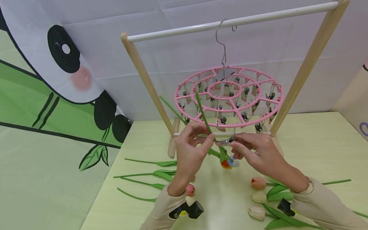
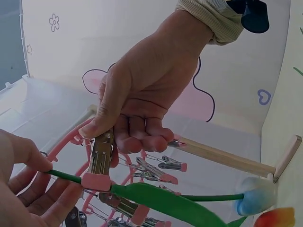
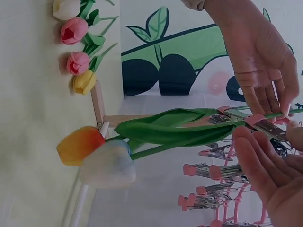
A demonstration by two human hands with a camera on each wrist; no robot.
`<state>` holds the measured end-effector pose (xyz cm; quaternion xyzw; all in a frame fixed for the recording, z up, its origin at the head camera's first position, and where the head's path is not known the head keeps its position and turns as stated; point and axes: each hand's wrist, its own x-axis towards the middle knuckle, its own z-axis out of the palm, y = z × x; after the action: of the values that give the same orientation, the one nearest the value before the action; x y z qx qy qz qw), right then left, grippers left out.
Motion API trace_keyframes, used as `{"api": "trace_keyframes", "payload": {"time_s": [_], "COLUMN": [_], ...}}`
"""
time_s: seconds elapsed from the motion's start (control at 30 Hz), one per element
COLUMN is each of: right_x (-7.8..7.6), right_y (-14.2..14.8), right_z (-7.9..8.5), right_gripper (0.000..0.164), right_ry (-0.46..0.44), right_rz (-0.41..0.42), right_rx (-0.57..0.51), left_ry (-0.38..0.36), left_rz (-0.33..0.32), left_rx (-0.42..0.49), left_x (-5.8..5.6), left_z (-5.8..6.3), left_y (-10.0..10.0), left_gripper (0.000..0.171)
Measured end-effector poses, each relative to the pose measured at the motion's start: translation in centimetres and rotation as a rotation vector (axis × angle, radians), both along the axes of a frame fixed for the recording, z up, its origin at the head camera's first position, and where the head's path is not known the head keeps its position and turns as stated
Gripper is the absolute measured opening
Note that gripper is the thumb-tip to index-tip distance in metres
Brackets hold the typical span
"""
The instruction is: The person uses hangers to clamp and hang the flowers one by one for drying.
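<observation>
My left hand [image 1: 191, 153] pinches the green stem [image 1: 202, 110] of an artificial tulip between thumb and fingers. With my right hand [image 1: 263, 153] I grip a metal clip [image 2: 100, 158] by its handle end. The clip's pink tips lie across the stem, just above a long green leaf [image 2: 165, 201]. An orange-red tulip head [image 3: 80, 145] and a white-and-blue one [image 3: 109, 165] hang below, close together; which belongs to the pinched stem I cannot tell. Above my hands hangs a round pink drying hanger [image 1: 234, 125] with many such clips.
The hanger's hook [image 1: 221, 40] loops over a white bar [image 1: 178, 32] on a wooden frame [image 1: 310, 64]. Tulips lie on the table to the left, including a pink tulip [image 1: 190, 189]. On the right lie a peach tulip [image 1: 258, 182] and white tulips [image 1: 256, 212].
</observation>
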<state>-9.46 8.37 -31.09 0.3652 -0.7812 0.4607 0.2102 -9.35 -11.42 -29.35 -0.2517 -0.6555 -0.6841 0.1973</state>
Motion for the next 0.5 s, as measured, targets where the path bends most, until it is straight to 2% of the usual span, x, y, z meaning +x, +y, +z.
{"api": "trace_keyframes", "payload": {"time_s": [0.27, 0.5], "right_x": [0.6, 1.1], "right_y": [-0.2, -0.3], "right_z": [0.2, 0.6], "right_gripper": [0.022, 0.03], "right_ry": [-0.121, -0.132], "right_rz": [0.011, 0.013], "right_rx": [0.014, 0.046], "left_ry": [-0.01, -0.022], "left_rz": [0.011, 0.037], "left_rx": [0.019, 0.024], "left_x": [-0.2, -0.3], "left_z": [-0.4, -0.5], "left_y": [-0.5, -1.2], "left_gripper": [0.022, 0.021]}}
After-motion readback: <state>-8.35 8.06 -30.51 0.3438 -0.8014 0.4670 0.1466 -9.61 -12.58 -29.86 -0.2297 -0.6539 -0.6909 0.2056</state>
